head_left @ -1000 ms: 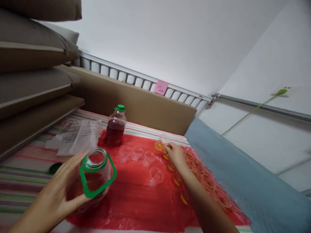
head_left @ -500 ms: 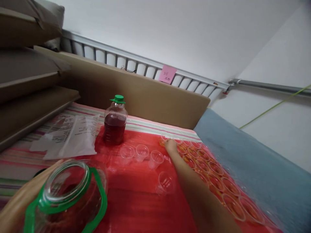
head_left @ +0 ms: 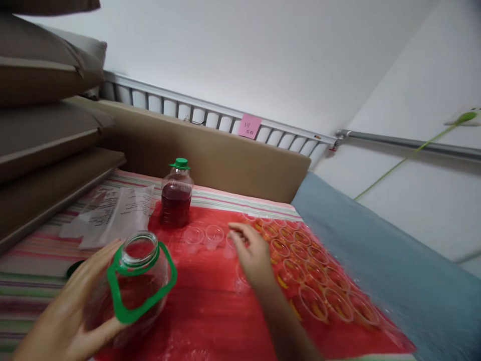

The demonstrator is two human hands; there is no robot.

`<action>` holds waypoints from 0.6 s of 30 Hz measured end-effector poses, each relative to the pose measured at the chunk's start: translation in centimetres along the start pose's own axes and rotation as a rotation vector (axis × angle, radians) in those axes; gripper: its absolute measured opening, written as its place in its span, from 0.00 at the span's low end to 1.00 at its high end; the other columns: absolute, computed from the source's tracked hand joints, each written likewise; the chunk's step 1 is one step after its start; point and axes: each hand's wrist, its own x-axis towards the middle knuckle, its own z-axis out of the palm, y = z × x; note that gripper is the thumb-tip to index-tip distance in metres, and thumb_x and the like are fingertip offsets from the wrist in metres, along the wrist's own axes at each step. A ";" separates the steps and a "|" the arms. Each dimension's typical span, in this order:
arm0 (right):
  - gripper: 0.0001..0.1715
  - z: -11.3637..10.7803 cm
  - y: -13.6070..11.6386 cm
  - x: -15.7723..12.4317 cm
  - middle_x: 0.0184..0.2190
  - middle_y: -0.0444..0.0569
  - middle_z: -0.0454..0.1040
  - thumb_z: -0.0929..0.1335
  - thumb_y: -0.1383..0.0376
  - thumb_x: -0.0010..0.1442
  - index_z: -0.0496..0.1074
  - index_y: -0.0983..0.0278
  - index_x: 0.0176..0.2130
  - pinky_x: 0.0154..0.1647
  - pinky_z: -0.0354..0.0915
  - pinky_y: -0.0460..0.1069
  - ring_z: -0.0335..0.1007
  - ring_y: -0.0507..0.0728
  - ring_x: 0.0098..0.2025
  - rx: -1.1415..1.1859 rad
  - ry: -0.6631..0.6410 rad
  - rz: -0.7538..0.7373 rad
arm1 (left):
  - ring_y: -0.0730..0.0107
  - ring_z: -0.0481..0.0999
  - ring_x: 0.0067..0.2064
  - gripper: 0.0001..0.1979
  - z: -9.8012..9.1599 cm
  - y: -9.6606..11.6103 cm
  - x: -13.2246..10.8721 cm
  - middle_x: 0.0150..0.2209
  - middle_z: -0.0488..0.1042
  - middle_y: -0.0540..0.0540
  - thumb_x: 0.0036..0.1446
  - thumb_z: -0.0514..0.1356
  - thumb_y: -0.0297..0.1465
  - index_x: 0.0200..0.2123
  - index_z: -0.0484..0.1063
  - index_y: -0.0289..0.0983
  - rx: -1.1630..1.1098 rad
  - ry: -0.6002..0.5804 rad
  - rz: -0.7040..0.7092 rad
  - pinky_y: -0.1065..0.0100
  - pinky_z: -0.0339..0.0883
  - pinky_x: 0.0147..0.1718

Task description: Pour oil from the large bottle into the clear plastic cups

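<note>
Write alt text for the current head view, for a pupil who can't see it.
A person's left hand holds an uncapped clear jug with a green handle, while the right hand is at a clear plastic cup on red sheeting. Behind stands a green-capped jug of dark red liquid; rows of clear cups fill the right side.

Surroundings, head view

White wall (head_left: 263,55) filled the top; a second wall (head_left: 409,205) met it at right. White radiator (head_left: 169,108) ran along the first, pink note (head_left: 249,126) on its front, tan board (head_left: 218,160) standing before it. Grey pipe (head_left: 413,142) crossed the second wall, a green cord (head_left: 406,159) slanting past it. Cushions (head_left: 41,125) were stacked at left; blue panel (head_left: 376,250) sloped at right. Light was soft, without hard shadows.
</note>
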 end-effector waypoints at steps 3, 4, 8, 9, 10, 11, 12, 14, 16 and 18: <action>0.17 0.9 -6.9 -5.5 0.53 0.53 0.71 0.63 0.62 0.64 0.69 0.60 0.52 0.55 0.64 0.56 0.67 0.59 0.55 0.109 0.073 -0.351 | 0.44 0.62 0.61 0.40 0.3 0.6 0.6 0.62 0.61 0.47 0.47 0.64 0.46 0.62 0.52 0.53 0.028 0.020 0.061 0.41 0.56 0.59; 0.19 1.4 -8.4 -6.9 0.56 0.53 0.69 0.64 0.61 0.64 0.67 0.60 0.54 0.56 0.63 0.57 0.65 0.59 0.57 0.124 0.066 -0.423 | 0.44 0.63 0.61 0.41 0.3 0.9 0.7 0.62 0.62 0.44 0.47 0.64 0.45 0.63 0.51 0.52 0.033 0.018 0.094 0.42 0.58 0.58; 0.22 3.3 -10.2 -9.5 0.55 0.54 0.69 0.66 0.64 0.62 0.64 0.61 0.56 0.55 0.64 0.57 0.63 0.60 0.57 0.135 0.064 -0.503 | 0.48 0.58 0.64 0.39 -0.2 2.6 0.9 0.63 0.59 0.38 0.52 0.63 0.43 0.64 0.49 0.45 0.035 -0.021 0.083 0.44 0.54 0.60; 0.22 3.8 -9.9 -9.6 0.53 0.53 0.71 0.66 0.67 0.62 0.64 0.61 0.55 0.54 0.65 0.57 0.65 0.59 0.56 0.134 0.082 -0.502 | 0.48 0.57 0.64 0.40 -0.4 3.1 0.8 0.64 0.59 0.37 0.52 0.63 0.43 0.64 0.50 0.44 0.019 -0.038 0.069 0.44 0.53 0.61; 0.21 4.3 -9.5 -9.6 0.51 0.52 0.72 0.65 0.69 0.62 0.65 0.61 0.55 0.53 0.65 0.56 0.66 0.59 0.54 0.135 0.108 -0.502 | 0.49 0.55 0.66 0.40 -0.6 3.6 0.8 0.65 0.57 0.37 0.51 0.63 0.44 0.64 0.50 0.43 -0.005 -0.058 0.054 0.45 0.51 0.62; 0.21 4.5 -9.2 -9.6 0.49 0.52 0.73 0.65 0.70 0.61 0.65 0.61 0.54 0.52 0.66 0.56 0.67 0.58 0.52 0.138 0.137 -0.502 | 0.50 0.52 0.67 0.41 -0.8 4.1 0.7 0.65 0.56 0.37 0.51 0.63 0.44 0.64 0.51 0.43 -0.042 -0.085 0.041 0.46 0.49 0.63; 0.20 4.7 -8.8 -9.5 0.47 0.52 0.74 0.65 0.71 0.61 0.66 0.61 0.53 0.50 0.66 0.55 0.67 0.58 0.51 0.140 0.165 -0.503 | 0.51 0.50 0.68 0.40 -1.0 4.6 0.6 0.66 0.55 0.38 0.51 0.63 0.44 0.64 0.51 0.43 -0.093 -0.110 0.028 0.48 0.47 0.64; 0.17 4.4 -8.2 -9.3 0.43 0.51 0.74 0.64 0.72 0.61 0.68 0.62 0.50 0.48 0.66 0.54 0.67 0.57 0.48 0.141 0.208 -0.501 | 0.54 0.47 0.68 0.38 -1.3 5.4 0.4 0.67 0.52 0.41 0.52 0.62 0.44 0.64 0.54 0.43 -0.227 -0.152 -0.008 0.50 0.43 0.65; 0.15 3.7 -7.7 -9.3 0.40 0.50 0.74 0.63 0.73 0.60 0.70 0.61 0.46 0.46 0.65 0.54 0.66 0.57 0.45 0.136 0.214 -0.511 | 0.55 0.49 0.68 0.34 -1.3 5.4 0.0 0.67 0.53 0.43 0.55 0.60 0.45 0.62 0.57 0.43 -0.395 -0.120 -0.115 0.52 0.44 0.65; 0.13 2.9 -7.2 -9.3 0.37 0.48 0.73 0.63 0.73 0.60 0.71 0.60 0.43 0.44 0.64 0.54 0.66 0.57 0.43 0.126 0.210 -0.523 | 0.55 0.54 0.66 0.31 -0.9 4.4 -0.8 0.66 0.57 0.44 0.56 0.57 0.48 0.60 0.62 0.43 -0.528 0.001 -0.337 0.54 0.48 0.64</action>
